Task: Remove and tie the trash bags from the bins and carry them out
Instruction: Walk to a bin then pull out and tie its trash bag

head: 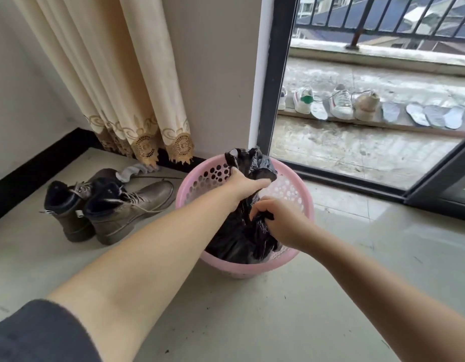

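I have my left hand (245, 185) curled tight round the gathered top of the black trash bag (239, 236), with a loose flap of plastic standing up just beyond the knuckles. My right hand (275, 220), nearer me and just beside the left, pinches a second bunch of the bag's edge. Below both hands the bag sits inside the pink bin (200, 178), apart from the rim on the far side. I judge the step in hand to be gathering the mouth for tying; the next move calls for crossing the two bunches into a knot, then lifting straight up. The bag looks thin, crumpled and glossy, slack rather than full. To the left of my left hand stand brown boots (116, 207).
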`<state>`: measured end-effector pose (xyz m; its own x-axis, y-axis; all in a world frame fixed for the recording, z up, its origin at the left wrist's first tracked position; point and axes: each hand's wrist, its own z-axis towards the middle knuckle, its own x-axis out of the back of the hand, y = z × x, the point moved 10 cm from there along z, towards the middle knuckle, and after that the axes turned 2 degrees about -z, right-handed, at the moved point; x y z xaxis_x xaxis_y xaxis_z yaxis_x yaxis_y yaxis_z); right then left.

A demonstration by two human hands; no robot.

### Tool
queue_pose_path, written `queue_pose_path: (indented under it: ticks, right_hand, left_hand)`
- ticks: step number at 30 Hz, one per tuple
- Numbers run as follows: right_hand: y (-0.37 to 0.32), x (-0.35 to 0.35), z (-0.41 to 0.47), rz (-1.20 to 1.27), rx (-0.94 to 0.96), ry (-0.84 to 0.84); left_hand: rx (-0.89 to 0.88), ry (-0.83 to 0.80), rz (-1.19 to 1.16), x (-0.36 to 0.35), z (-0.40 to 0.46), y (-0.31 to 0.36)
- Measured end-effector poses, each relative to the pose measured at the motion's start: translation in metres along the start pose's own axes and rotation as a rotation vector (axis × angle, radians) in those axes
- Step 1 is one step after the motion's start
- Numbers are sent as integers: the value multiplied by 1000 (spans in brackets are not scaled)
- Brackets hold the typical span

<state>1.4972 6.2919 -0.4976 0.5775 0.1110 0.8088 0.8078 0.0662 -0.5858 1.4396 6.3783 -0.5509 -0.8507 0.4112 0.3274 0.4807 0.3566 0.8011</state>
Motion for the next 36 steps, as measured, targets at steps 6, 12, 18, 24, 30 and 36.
queue_pose_path:
  ticks: [6,12,18,24,30,36]
  right_hand:
    - [7,2,-2,9,-29,-9]
    - [47,9,1,238,-254,39]
    - [23,-10,10,152,-126,-22]
    - [38,10,18,186,-262,202]
    - [19,38,26,436,-209,393]
    - [-8,70,31,1148,-74,504]
  left_hand:
    - [-174,247,177,24,13,28]
    - [-383,-21,156,8,-44,18]
    - [-468,-207,224,-10,-79,17]
    - [-382,251,140,104,-48,-5]
    - [374,-16,-148,100,-46,-142]
    - [437,-72,-626,74,-50,-148]
